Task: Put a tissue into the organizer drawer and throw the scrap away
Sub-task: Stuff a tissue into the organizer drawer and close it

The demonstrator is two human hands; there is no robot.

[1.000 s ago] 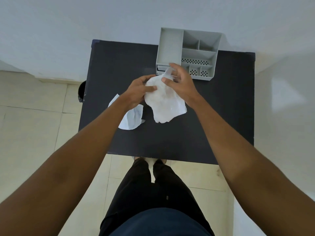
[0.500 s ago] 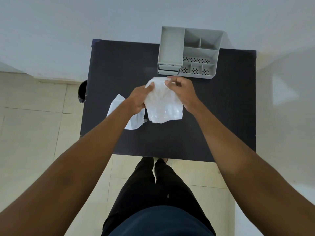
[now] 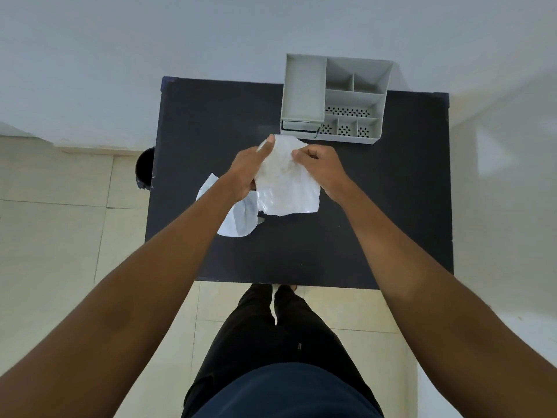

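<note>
A white tissue (image 3: 287,188) hangs between both hands above the middle of the black table (image 3: 376,212). My left hand (image 3: 245,173) pinches its upper left edge and my right hand (image 3: 321,168) grips its upper right edge. A second white scrap piece (image 3: 233,221) lies flat on the table, partly under my left wrist. The grey organizer (image 3: 334,98) stands at the table's far edge, its small drawer (image 3: 298,128) at the lower left front, just beyond the tissue's top.
A black bin (image 3: 144,168) stands on the floor by the table's left side. A white wall runs behind the table. Cream floor tiles surround it, and my legs are at the near edge.
Both hands have drawn the tissue back from the organizer front toward the table's middle and regripped its top edge. The scrap has not moved.
</note>
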